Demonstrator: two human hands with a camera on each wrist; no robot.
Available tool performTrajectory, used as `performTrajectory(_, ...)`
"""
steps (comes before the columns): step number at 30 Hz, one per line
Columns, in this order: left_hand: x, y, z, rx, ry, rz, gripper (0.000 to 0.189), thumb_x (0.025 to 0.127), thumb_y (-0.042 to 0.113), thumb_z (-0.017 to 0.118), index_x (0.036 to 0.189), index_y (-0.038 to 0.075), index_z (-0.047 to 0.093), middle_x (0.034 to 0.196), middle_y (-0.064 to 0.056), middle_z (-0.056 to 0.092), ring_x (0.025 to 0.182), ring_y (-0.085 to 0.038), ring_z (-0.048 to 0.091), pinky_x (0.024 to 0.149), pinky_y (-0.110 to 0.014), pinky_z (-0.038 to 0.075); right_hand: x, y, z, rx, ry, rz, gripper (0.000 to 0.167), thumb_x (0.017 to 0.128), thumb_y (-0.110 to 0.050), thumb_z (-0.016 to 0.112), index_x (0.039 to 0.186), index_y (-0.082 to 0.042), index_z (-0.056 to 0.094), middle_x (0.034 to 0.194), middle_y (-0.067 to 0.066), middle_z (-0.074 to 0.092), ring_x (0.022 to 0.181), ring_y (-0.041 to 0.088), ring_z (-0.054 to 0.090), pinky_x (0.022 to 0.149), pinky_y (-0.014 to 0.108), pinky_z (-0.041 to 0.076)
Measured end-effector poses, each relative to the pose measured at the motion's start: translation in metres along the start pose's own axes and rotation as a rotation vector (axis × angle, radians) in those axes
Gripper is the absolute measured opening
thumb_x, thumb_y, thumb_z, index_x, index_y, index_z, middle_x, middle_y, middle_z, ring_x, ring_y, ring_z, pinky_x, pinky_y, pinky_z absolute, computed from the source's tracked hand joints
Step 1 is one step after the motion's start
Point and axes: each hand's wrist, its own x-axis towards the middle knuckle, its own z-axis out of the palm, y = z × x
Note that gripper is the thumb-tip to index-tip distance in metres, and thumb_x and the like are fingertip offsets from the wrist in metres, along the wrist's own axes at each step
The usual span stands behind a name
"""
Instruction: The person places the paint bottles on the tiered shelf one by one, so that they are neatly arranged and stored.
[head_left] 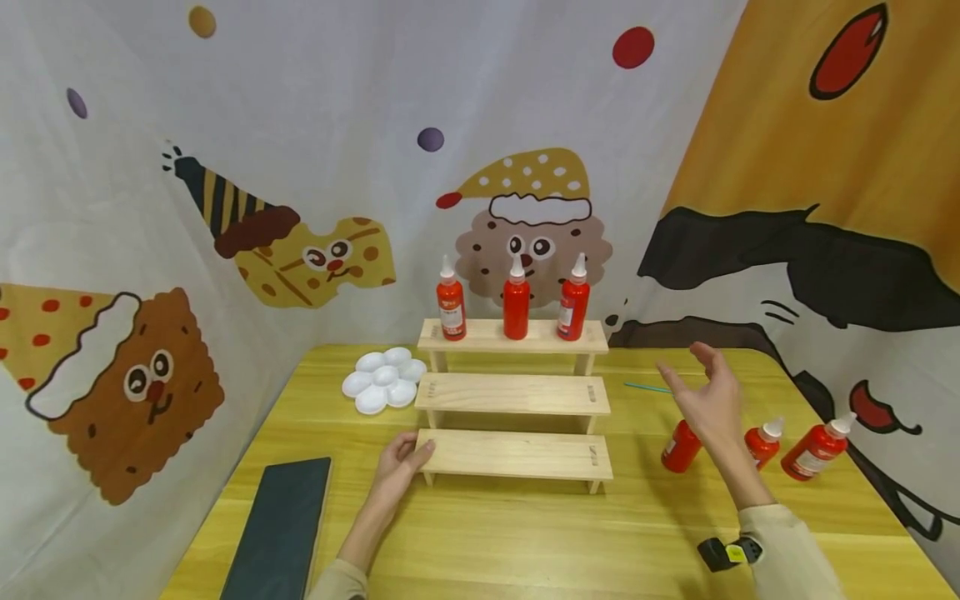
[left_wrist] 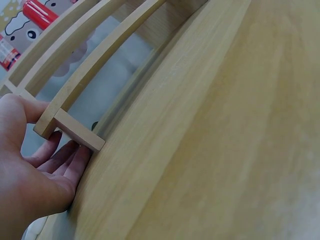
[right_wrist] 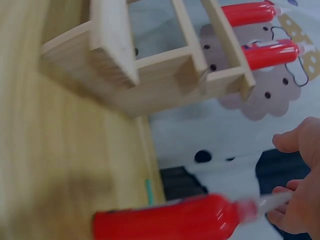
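A three-step wooden stand [head_left: 517, 454] stands mid-table. My left hand [head_left: 396, 477] grips the left end of its lowest step, thumb over the top and fingers beside the leg, as the left wrist view shows the plank [left_wrist: 75, 92]. Three red squeeze bottles with white nozzles stand on the top step, the middle one [head_left: 516, 307] between the others. On the right, my right hand [head_left: 714, 407] hovers with thumb and fingers apart, holding nothing. Just below it stands a red squeeze bottle [head_left: 678, 450], its nozzle close by the fingers in the right wrist view.
Two more red bottles stand farther right, one [head_left: 761, 443] partly behind the forearm and one [head_left: 816, 452] outermost. A white flower-shaped palette [head_left: 385, 375] lies left of the stand. A dark board [head_left: 277, 525] lies front left. A thin teal stick [head_left: 647, 387] lies behind the right bottles.
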Motion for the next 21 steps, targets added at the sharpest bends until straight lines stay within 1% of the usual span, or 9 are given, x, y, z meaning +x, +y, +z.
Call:
performTrajectory(4, 0.002, 0.000, -0.001, 0.000, -0.001, 0.009, 0.045, 0.096, 0.024, 0.070, 0.127, -0.003, 0.054, 0.124, -0.018, 0.065, 0.098, -0.012, 0.063, 0.083, -0.020, 0.053, -0.012, 0.017, -0.009, -0.072, -0.062, 0.050, 0.069, 0.095, -0.028, 0.071, 0.147, 0.007, 0.041, 0.147, 0.030, 0.049, 0.137, 0.050, 0.043, 0.111, 0.063, 0.037)
performTrajectory(8, 0.002, 0.000, -0.001, 0.003, -0.004, 0.020, 0.045, 0.096, 0.025, 0.070, 0.126, -0.004, 0.053, 0.123, -0.018, 0.065, 0.097, -0.012, 0.064, 0.083, -0.021, 0.053, -0.023, 0.031, -0.014, -0.097, -0.117, 0.126, 0.076, 0.096, -0.035, 0.069, 0.151, 0.006, 0.036, 0.150, 0.031, 0.046, 0.138, 0.051, 0.041, 0.109, 0.064, 0.037)
performTrajectory(11, 0.001, 0.000, -0.002, 0.001, -0.006, 0.017, 0.044, 0.097, 0.024, 0.070, 0.126, -0.003, 0.053, 0.123, -0.018, 0.065, 0.098, -0.013, 0.064, 0.083, -0.021, 0.053, -0.030, 0.039, -0.015, -0.088, -0.122, 0.151, 0.078, 0.095, -0.037, 0.070, 0.150, 0.006, 0.035, 0.149, 0.031, 0.046, 0.137, 0.050, 0.042, 0.109, 0.063, 0.037)
performTrajectory(14, 0.000, 0.001, -0.002, 0.002, -0.005, 0.009, 0.043, 0.096, 0.024, 0.070, 0.126, -0.002, 0.054, 0.122, -0.016, 0.065, 0.098, -0.013, 0.063, 0.084, -0.022, 0.053, -0.036, 0.045, -0.012, -0.101, -0.121, 0.153, 0.078, 0.095, -0.039, 0.070, 0.150, 0.006, 0.036, 0.146, 0.031, 0.049, 0.133, 0.049, 0.046, 0.106, 0.061, 0.040)
performTrajectory(16, -0.001, 0.001, -0.002, 0.007, -0.004, 0.011, 0.042, 0.096, 0.025, 0.070, 0.125, -0.002, 0.054, 0.121, -0.015, 0.066, 0.098, -0.013, 0.063, 0.083, -0.022, 0.053, -0.039, 0.049, -0.009, -0.130, -0.115, 0.154, 0.078, 0.094, -0.040, 0.071, 0.149, 0.005, 0.038, 0.141, 0.030, 0.052, 0.127, 0.047, 0.051, 0.099, 0.057, 0.045)
performTrajectory(18, -0.001, 0.001, -0.001, 0.003, 0.000, 0.014, 0.041, 0.096, 0.024, 0.070, 0.124, -0.002, 0.055, 0.120, -0.015, 0.066, 0.097, -0.013, 0.063, 0.083, -0.022, 0.053, -0.042, 0.053, -0.007, -0.160, -0.109, 0.156, 0.075, 0.093, -0.041, 0.072, 0.145, 0.004, 0.042, 0.135, 0.030, 0.056, 0.119, 0.045, 0.056, 0.089, 0.047, 0.049)
performTrajectory(20, -0.001, 0.001, 0.000, -0.004, 0.003, 0.016, 0.040, 0.096, 0.024, 0.071, 0.122, -0.002, 0.056, 0.118, -0.015, 0.067, 0.096, -0.013, 0.063, 0.082, -0.022, 0.053, -0.045, 0.057, -0.004, -0.174, -0.111, 0.154, 0.072, 0.092, -0.038, 0.074, 0.142, 0.005, 0.045, 0.129, 0.030, 0.058, 0.112, 0.044, 0.059, 0.079, 0.036, 0.049)
performTrajectory(21, -0.001, 0.001, 0.000, -0.005, 0.002, 0.020, 0.040, 0.096, 0.024, 0.070, 0.122, -0.003, 0.056, 0.118, -0.015, 0.067, 0.096, -0.012, 0.064, 0.082, -0.022, 0.053, -0.047, 0.059, -0.003, -0.179, -0.114, 0.153, 0.071, 0.092, -0.037, 0.075, 0.141, 0.005, 0.046, 0.128, 0.031, 0.059, 0.110, 0.044, 0.060, 0.077, 0.032, 0.048)
